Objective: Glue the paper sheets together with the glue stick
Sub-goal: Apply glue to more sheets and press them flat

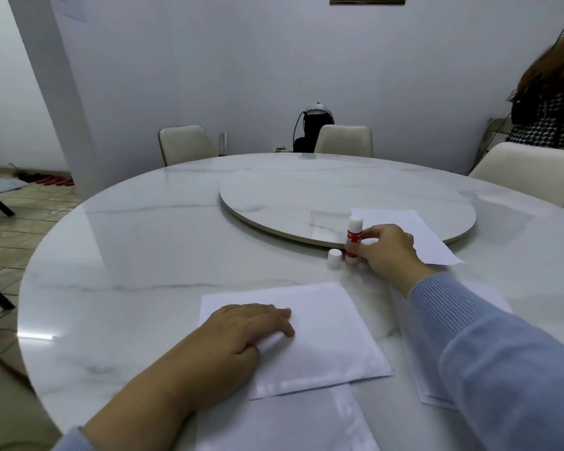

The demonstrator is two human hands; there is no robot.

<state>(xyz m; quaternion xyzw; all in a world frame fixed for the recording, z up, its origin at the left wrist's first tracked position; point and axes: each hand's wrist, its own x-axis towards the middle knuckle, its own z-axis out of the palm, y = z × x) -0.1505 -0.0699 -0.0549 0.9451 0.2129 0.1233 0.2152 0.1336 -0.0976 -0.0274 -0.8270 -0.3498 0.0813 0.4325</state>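
While your right hand (385, 252) pinches the upright glue stick (353, 239) mid-barrel beside its loose cap (335, 257), treat it as light, rigid and tippy, and keep your left hand's (241, 333) flat fingers (280, 320) pressing the thin, slippery paper sheets (326, 340) to the surface (150, 255).

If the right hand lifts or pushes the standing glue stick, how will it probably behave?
The glue stick stands upright, tall on a narrow base, so a side push would likely tip it. Being a round tube on the glossy marble table, it could then roll or slide. It looks small and rigid; the right hand already pinches it with fingertips, so it is probably light.
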